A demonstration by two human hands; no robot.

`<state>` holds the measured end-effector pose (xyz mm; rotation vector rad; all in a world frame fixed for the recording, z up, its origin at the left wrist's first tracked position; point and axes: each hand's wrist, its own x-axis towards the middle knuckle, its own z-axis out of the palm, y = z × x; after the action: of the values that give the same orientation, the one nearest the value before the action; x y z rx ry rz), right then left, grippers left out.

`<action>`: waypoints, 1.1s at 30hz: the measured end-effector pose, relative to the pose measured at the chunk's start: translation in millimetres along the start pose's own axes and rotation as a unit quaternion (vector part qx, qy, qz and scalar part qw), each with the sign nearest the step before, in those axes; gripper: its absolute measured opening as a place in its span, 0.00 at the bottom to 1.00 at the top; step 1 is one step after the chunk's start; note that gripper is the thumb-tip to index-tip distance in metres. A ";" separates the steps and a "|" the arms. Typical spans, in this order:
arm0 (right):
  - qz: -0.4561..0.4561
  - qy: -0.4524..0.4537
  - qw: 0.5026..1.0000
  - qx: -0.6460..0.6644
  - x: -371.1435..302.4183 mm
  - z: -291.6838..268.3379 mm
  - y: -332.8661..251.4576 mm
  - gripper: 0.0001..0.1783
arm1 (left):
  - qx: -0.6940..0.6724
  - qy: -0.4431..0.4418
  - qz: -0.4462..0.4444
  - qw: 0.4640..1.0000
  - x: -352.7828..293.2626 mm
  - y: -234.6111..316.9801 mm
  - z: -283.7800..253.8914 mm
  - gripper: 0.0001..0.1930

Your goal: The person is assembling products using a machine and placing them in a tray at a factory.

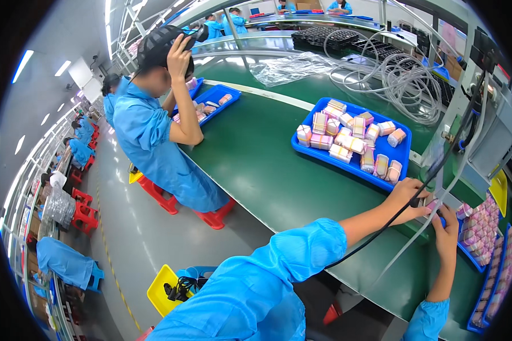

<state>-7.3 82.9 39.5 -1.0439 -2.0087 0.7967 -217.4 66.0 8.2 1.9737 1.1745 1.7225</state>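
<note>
My left hand (405, 200) reaches across the green bench to the foot of a grey bench machine (486, 153). Its fingers are closed on a small pink block (432, 204), mostly covered by the fingers. Close beside it, my right hand (446, 226) has its fingertips bent onto the same block from the right. Just beyond my left hand lies a blue tray (352, 167) with several pink and cream blocks (351, 143) wrapped in yellowish bands. Right of my right hand, pink blocks (481, 230) stand in tight rows in another blue tray (467, 254).
A black cable (381, 230) and a pale tube (407, 245) hang across my forearms. Coiled clear tubing (407, 85) and a plastic sheet (290, 67) lie farther back. At the left, a co-worker in blue (153, 136) sits by a blue tray (219, 94). A yellow bin (162, 290) stands below.
</note>
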 end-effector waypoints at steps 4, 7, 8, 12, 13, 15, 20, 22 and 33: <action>-0.053 0.026 0.998 -0.036 2.0 9.4 -7.4 0.14 | -0.009 -0.037 -0.021 0.999 -3.3 -15.3 -2.5 0.18; -0.063 0.011 0.997 -0.030 3.0 9.7 -4.3 0.14 | -0.016 -0.089 -0.071 0.993 -0.3 2.5 -15.0 0.17; -0.106 0.006 0.994 -0.007 4.3 8.4 -5.6 0.13 | -0.021 -0.098 -0.071 0.992 0.9 1.0 -13.1 0.17; -0.085 0.008 0.996 0.026 2.3 4.9 -14.6 0.15 | -0.001 -0.094 -0.087 0.992 -0.6 0.8 -10.3 0.17; -0.068 0.024 0.997 0.028 0.3 4.9 -16.5 0.16 | -0.026 -0.094 -0.119 0.988 2.9 10.0 -11.0 0.18; -0.044 0.015 0.998 0.034 -1.7 5.0 -19.0 0.17 | -0.029 -0.098 -0.138 0.985 2.9 15.1 -12.0 0.19; -0.078 0.009 0.996 0.046 -0.8 7.0 -10.8 0.17 | -0.039 -0.123 -0.133 0.983 4.7 16.7 -14.4 0.20; -0.067 0.017 0.996 0.055 -1.5 9.3 -11.7 0.17 | -0.027 -0.105 -0.141 0.984 3.2 14.2 -12.7 0.19; -0.073 0.018 0.996 0.044 -0.1 9.1 -9.2 0.18 | -0.036 -0.126 -0.154 0.979 2.9 10.7 -14.4 0.20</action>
<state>-18.5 76.7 41.6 -0.8456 -1.9755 0.7750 -226.5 57.0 21.1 1.7911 1.2306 1.3014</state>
